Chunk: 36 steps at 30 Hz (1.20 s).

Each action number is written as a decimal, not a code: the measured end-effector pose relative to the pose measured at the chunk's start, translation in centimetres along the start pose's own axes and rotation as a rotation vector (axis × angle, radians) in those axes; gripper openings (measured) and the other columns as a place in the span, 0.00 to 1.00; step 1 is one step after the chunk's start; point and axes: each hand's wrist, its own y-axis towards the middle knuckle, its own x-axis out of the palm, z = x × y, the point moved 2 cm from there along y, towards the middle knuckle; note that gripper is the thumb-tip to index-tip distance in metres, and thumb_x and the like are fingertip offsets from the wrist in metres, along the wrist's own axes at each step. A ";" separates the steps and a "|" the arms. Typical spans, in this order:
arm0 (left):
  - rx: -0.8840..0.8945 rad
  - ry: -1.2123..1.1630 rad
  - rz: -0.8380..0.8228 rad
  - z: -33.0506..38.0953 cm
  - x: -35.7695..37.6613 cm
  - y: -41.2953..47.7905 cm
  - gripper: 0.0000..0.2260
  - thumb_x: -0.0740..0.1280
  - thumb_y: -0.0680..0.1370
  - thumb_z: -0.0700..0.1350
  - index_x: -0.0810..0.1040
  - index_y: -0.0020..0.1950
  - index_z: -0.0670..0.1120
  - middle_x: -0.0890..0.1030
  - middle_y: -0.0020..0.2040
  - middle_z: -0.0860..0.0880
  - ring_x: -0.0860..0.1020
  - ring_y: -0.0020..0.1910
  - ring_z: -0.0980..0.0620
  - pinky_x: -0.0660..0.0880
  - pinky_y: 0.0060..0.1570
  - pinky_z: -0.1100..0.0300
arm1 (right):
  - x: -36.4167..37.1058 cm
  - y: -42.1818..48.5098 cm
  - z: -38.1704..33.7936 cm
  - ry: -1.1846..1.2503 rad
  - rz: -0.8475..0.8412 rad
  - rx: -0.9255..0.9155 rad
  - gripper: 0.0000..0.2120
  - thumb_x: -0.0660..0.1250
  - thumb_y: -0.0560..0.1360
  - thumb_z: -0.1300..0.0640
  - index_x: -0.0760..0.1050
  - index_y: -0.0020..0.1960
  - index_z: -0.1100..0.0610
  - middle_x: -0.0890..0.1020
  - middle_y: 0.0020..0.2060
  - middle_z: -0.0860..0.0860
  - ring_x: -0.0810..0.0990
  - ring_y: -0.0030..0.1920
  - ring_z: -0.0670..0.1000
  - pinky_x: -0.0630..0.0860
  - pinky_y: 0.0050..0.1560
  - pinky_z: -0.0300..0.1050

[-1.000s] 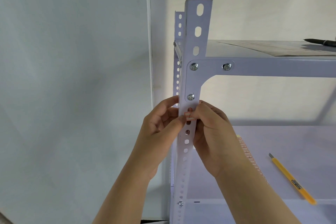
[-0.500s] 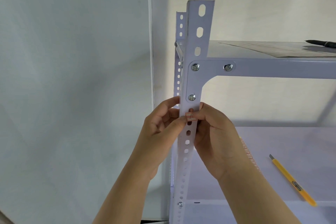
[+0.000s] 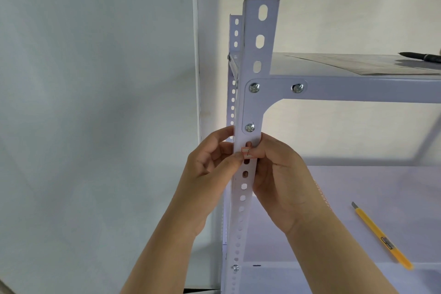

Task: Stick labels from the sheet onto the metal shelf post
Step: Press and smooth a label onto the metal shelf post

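1. White-painted perforated metal shelf post stands upright, its long axis vertical, with a small red-bordered white label lying across its front face just below the lowest bracket screw
2. Left hand thumb presses the label's left edge; right hand fingers cover its right edge
3. Both hands close around the post, equally near
4. Label sheet with red-bordered labels lies on the lower shelf, mostly hidden behind the right wrist
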 end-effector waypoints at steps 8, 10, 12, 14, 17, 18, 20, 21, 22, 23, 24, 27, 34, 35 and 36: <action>0.001 0.005 -0.006 -0.1 -0.1 0.0 0.19 0.67 0.76 0.41 0.79 0.68 0.48 0.86 0.56 0.41 0.84 0.57 0.47 0.79 0.56 0.60 | -0.3 -0.2 0.3 0.028 0.012 -0.018 0.21 0.61 0.71 0.60 0.73 0.58 0.73 0.77 0.59 0.74 0.78 0.52 0.63 0.73 0.55 0.58; 0.002 0.010 -0.010 -0.1 -0.1 0.0 0.19 0.67 0.76 0.41 0.79 0.68 0.48 0.86 0.56 0.41 0.84 0.58 0.48 0.79 0.56 0.60 | -0.3 -0.1 0.3 0.015 0.017 -0.016 0.22 0.62 0.70 0.60 0.74 0.58 0.73 0.78 0.59 0.73 0.79 0.53 0.63 0.73 0.55 0.58; 0.004 0.017 -0.012 0.0 -0.1 0.0 0.19 0.67 0.77 0.41 0.79 0.68 0.49 0.86 0.56 0.42 0.84 0.58 0.48 0.79 0.56 0.60 | -0.4 0.0 0.3 0.007 0.013 -0.015 0.20 0.62 0.70 0.62 0.74 0.58 0.73 0.78 0.59 0.73 0.79 0.53 0.63 0.73 0.56 0.58; 0.007 0.022 -0.010 -0.1 -0.1 0.0 0.19 0.67 0.77 0.41 0.79 0.68 0.49 0.86 0.56 0.42 0.84 0.58 0.48 0.78 0.57 0.60 | -0.5 0.0 0.3 0.000 0.008 -0.015 0.18 0.60 0.73 0.64 0.75 0.59 0.72 0.78 0.59 0.74 0.79 0.53 0.63 0.73 0.56 0.59; 0.008 0.022 0.001 -0.1 -0.1 0.0 0.19 0.67 0.76 0.41 0.79 0.67 0.49 0.86 0.56 0.41 0.84 0.57 0.48 0.78 0.58 0.58 | -0.6 0.2 0.3 0.003 0.001 -0.009 0.18 0.58 0.75 0.66 0.76 0.61 0.70 0.79 0.59 0.73 0.79 0.53 0.64 0.74 0.56 0.58; 0.007 0.021 0.003 -0.2 -0.1 0.0 0.19 0.67 0.76 0.41 0.79 0.67 0.49 0.86 0.56 0.41 0.84 0.57 0.47 0.78 0.59 0.57 | -0.6 0.2 0.3 0.002 -0.005 -0.012 0.18 0.58 0.75 0.66 0.77 0.61 0.69 0.79 0.59 0.73 0.79 0.54 0.64 0.74 0.57 0.58; 0.006 0.023 0.000 -0.2 -0.1 0.0 0.19 0.67 0.76 0.41 0.79 0.68 0.49 0.86 0.56 0.41 0.84 0.57 0.47 0.78 0.59 0.57 | -0.6 0.2 0.3 -0.001 -0.011 -0.017 0.18 0.58 0.75 0.66 0.76 0.61 0.70 0.78 0.59 0.73 0.79 0.54 0.65 0.74 0.57 0.59; 0.006 0.024 -0.001 -0.2 -0.1 0.0 0.19 0.67 0.76 0.41 0.79 0.68 0.49 0.86 0.56 0.41 0.84 0.57 0.47 0.78 0.59 0.57 | -0.7 0.1 0.4 0.000 -0.015 -0.021 0.17 0.59 0.75 0.66 0.75 0.61 0.71 0.78 0.60 0.74 0.79 0.54 0.65 0.73 0.57 0.59; 0.007 0.026 -0.002 -0.2 -0.1 0.0 0.19 0.67 0.76 0.41 0.79 0.68 0.49 0.86 0.56 0.41 0.84 0.57 0.47 0.78 0.59 0.56 | -0.8 0.0 0.4 0.003 -0.020 -0.028 0.17 0.59 0.74 0.66 0.75 0.60 0.72 0.77 0.60 0.74 0.78 0.54 0.66 0.73 0.57 0.60; 0.008 0.027 -0.002 -0.2 -0.1 0.0 0.19 0.67 0.76 0.41 0.79 0.68 0.49 0.85 0.56 0.40 0.84 0.57 0.47 0.78 0.59 0.56 | -0.9 -0.1 0.5 0.007 -0.025 -0.035 0.17 0.60 0.73 0.65 0.76 0.58 0.72 0.77 0.60 0.75 0.78 0.54 0.68 0.72 0.58 0.60; 0.009 0.028 -0.003 -0.2 -0.2 0.0 0.19 0.67 0.76 0.41 0.79 0.68 0.49 0.86 0.56 0.40 0.84 0.58 0.47 0.78 0.59 0.57 | -0.9 -0.1 0.6 0.012 -0.031 -0.039 0.16 0.61 0.72 0.64 0.76 0.56 0.71 0.76 0.60 0.76 0.77 0.55 0.72 0.72 0.58 0.61; 0.010 0.040 -0.013 -0.3 -0.2 0.0 0.19 0.67 0.76 0.41 0.78 0.68 0.49 0.86 0.56 0.42 0.83 0.59 0.47 0.79 0.60 0.57 | -1.0 -0.2 0.6 0.034 -0.034 -0.046 0.17 0.62 0.71 0.61 0.76 0.55 0.71 0.75 0.61 0.77 0.76 0.56 0.72 0.71 0.59 0.62; 0.007 0.034 -0.015 -0.3 -0.2 0.0 0.19 0.67 0.77 0.42 0.78 0.68 0.48 0.85 0.57 0.41 0.83 0.60 0.45 0.79 0.62 0.54 | -1.1 -0.2 0.6 0.037 -0.029 -0.055 0.15 0.62 0.73 0.60 0.79 0.54 0.67 0.78 0.60 0.74 0.78 0.54 0.64 0.72 0.56 0.60; 0.006 0.029 -0.015 -0.3 -0.3 0.0 0.19 0.67 0.77 0.42 0.78 0.68 0.48 0.85 0.57 0.41 0.83 0.60 0.45 0.79 0.62 0.54 | -1.1 -0.2 0.6 0.036 -0.026 -0.059 0.15 0.62 0.74 0.61 0.78 0.55 0.68 0.78 0.60 0.74 0.78 0.54 0.64 0.73 0.56 0.60; 0.006 0.025 -0.015 -0.3 -0.2 0.0 0.19 0.67 0.77 0.41 0.78 0.68 0.48 0.85 0.57 0.40 0.83 0.60 0.45 0.79 0.62 0.54 | -1.1 -0.2 0.7 0.038 -0.024 -0.063 0.14 0.62 0.76 0.62 0.77 0.56 0.70 0.78 0.60 0.74 0.78 0.54 0.64 0.73 0.56 0.60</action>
